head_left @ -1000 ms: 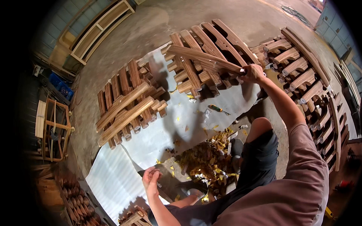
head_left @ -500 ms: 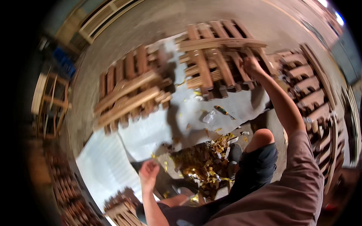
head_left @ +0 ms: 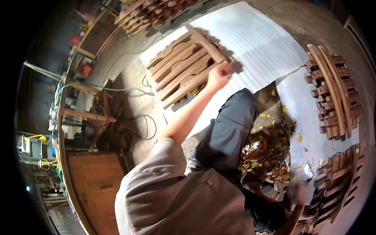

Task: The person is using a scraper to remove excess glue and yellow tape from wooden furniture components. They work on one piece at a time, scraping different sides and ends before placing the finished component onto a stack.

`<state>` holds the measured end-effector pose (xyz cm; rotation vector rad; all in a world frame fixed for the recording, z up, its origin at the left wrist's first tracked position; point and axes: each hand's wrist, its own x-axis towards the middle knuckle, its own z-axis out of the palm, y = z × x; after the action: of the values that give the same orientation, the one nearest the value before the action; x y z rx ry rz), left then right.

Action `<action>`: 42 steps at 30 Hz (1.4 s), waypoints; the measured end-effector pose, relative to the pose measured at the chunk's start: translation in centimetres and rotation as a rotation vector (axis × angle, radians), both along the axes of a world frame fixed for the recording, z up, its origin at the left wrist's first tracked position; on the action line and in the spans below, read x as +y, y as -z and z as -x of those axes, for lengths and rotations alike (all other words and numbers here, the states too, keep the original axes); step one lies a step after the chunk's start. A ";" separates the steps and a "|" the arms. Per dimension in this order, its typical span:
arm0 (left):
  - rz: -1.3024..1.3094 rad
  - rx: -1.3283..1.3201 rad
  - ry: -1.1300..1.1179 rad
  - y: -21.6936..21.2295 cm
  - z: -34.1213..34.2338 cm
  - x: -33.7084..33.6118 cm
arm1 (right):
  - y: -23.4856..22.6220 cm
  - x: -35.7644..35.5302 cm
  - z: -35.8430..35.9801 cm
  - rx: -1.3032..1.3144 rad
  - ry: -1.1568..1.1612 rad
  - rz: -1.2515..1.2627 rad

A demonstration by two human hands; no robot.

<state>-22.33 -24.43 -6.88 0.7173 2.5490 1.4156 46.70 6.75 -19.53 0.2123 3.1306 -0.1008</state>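
Observation:
My left hand (head_left: 220, 76) is closed round the near end of a shaped brown wooden piece (head_left: 206, 44). That piece lies slantwise across the top of a stack of similar wooden pieces (head_left: 181, 74) with curved cut-outs, on a white sheet (head_left: 256, 37). My right hand (head_left: 296, 192) is low on the right, smeared by motion, so its fingers cannot be read. It is near a heap of yellow and brown scraps (head_left: 268, 150) and a small clear plastic bag (head_left: 308, 171).
More stacked wooden pieces stand at the right (head_left: 333, 92), lower right (head_left: 340, 176) and far top (head_left: 150, 13). Cables (head_left: 135, 91) run over the floor at the left. A wooden cabinet (head_left: 96, 176) and a cluttered bench stand further left.
My view has swung left. My left hand, earlier raised and away from the wood, is now at a piece on the left stack. My right hand has left the far stack and come lower.

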 end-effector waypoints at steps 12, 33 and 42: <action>0.083 -0.321 -0.564 10.3 14.5 -3.6 | -2.0 -4.5 1.3 -0.104 0.741 0.393; -0.743 -0.820 -0.442 5.0 18.1 4.5 | 0.0 -8.6 1.2 -0.138 0.722 0.410; -1.394 -0.979 0.393 -10.8 1.9 5.4 | -13.7 -11.1 17.5 0.308 1.256 1.002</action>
<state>-24.22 -18.99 3.88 0.3626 0.4800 2.3647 29.19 -4.33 -5.83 2.0496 2.1518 -1.6314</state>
